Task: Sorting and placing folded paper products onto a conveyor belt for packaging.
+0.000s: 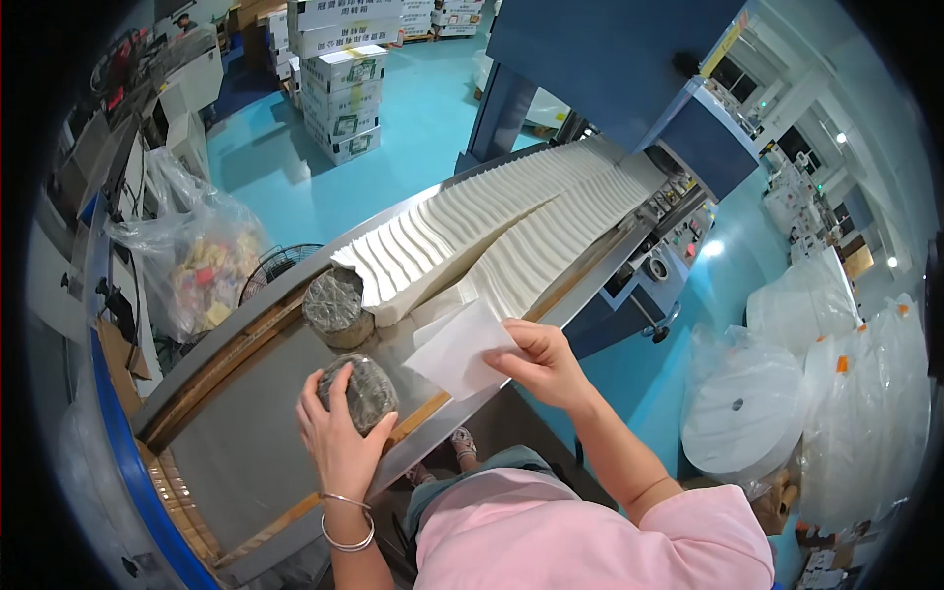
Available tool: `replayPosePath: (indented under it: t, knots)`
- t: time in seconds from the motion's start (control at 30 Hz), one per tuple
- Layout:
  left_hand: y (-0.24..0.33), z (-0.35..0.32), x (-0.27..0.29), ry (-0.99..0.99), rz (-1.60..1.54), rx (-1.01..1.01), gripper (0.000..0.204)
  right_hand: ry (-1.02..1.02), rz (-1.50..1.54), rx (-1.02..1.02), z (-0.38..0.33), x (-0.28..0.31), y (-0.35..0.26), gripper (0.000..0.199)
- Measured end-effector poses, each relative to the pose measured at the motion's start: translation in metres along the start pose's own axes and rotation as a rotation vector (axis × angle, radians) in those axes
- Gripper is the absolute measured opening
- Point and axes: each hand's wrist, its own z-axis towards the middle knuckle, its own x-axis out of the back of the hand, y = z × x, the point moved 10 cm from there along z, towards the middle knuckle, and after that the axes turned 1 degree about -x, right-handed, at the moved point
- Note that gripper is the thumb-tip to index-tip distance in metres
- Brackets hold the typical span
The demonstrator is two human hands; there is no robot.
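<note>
With the left hand (339,433) cupped over a round grey wrapped weight (360,391) on the grey table (226,442), the right hand (541,359) pinches a white folded paper sheet (457,346) beside the weight; best kept flat and square.

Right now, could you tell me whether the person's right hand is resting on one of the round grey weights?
No, the right hand holds a white paper sheet, while the left hand grips the nearer round grey weight.

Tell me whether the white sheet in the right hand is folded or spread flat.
Spread: the white sheet shows one smooth face, pinched at its edge by the right hand. Whether it is doubled cannot be told.
</note>
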Motion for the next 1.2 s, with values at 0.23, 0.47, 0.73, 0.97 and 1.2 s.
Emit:
replayPosePath:
  t: [0.23,0.47,0.73,0.97,1.2]
  knots:
    - [0.076,0.002,0.039,0.082,-0.420,-0.484,0.082,-0.332,-0.622,0.458,-0.008,-0.053,-0.069,0.016]
    - [0.086,-0.010,0.023,0.010,-0.697,-0.580,0.051,-0.361,-0.499,0.449,-0.009,-0.057,-0.068,0.017]
    - [0.077,-0.006,0.008,-0.071,-0.615,-0.367,0.021,-0.336,-0.347,0.340,-0.006,-0.049,-0.065,0.011]
    - [0.062,-0.003,0.007,-0.021,-0.770,-0.145,0.009,-0.270,-0.268,0.202,-0.003,-0.031,-0.048,0.010]
    - [0.056,-0.003,0.008,0.028,-0.779,-0.132,0.011,-0.209,-0.197,0.154,-0.007,-0.017,-0.033,0.010]
